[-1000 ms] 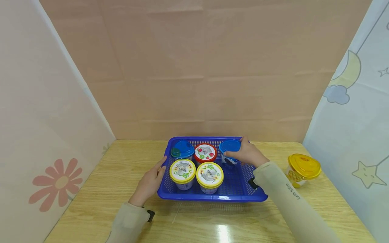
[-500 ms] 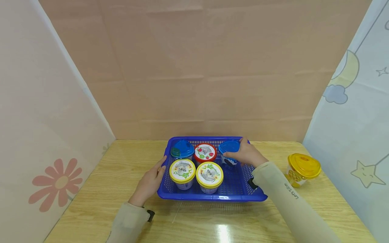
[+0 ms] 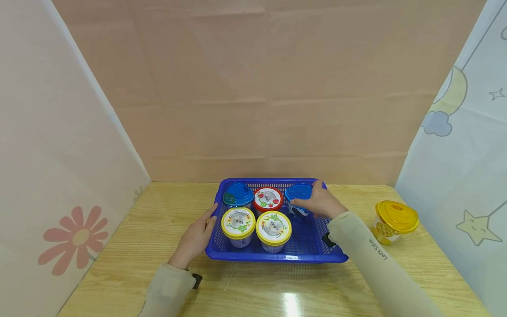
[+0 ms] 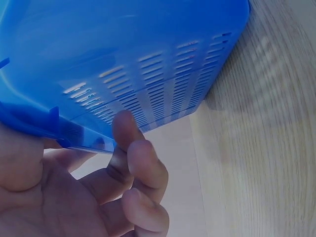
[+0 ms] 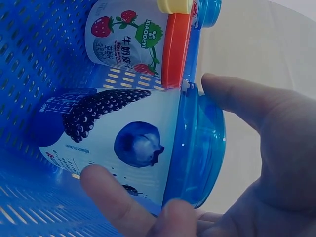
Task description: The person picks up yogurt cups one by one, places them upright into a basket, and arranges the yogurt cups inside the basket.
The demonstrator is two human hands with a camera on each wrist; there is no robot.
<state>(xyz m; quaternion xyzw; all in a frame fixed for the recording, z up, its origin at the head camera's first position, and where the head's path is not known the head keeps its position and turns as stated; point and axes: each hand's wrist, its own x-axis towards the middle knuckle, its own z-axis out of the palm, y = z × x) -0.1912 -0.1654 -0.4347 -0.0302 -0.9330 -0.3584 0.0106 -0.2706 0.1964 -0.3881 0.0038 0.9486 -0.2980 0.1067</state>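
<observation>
At the basket's back right, my right hand [image 3: 322, 201] holds a blue-lidded yogurt cup [image 5: 138, 143], its fingers and thumb spread around the lid and side. Blueberry and blackberry pictures show on this cup, which stands inside the blue plastic basket [image 3: 309, 259]. My left hand [image 3: 196, 237] grips the basket's left rim; in the left wrist view its fingers [image 4: 145, 165] bend along the outside wall. Beside the held cup is a red-lidded strawberry cup [image 3: 268, 199]. Another blue-lidded cup [image 3: 238, 194] fills the back left corner. Two yellow-lidded cups [image 3: 238, 221] stand in front.
A yellow-lidded cup [image 3: 396, 218] with a pineapple picture stands on the wooden table [image 3: 158, 207], right of the basket, near my right sleeve [image 3: 376, 259]. A brown back wall [image 3: 253, 88] and printed side walls close in the table.
</observation>
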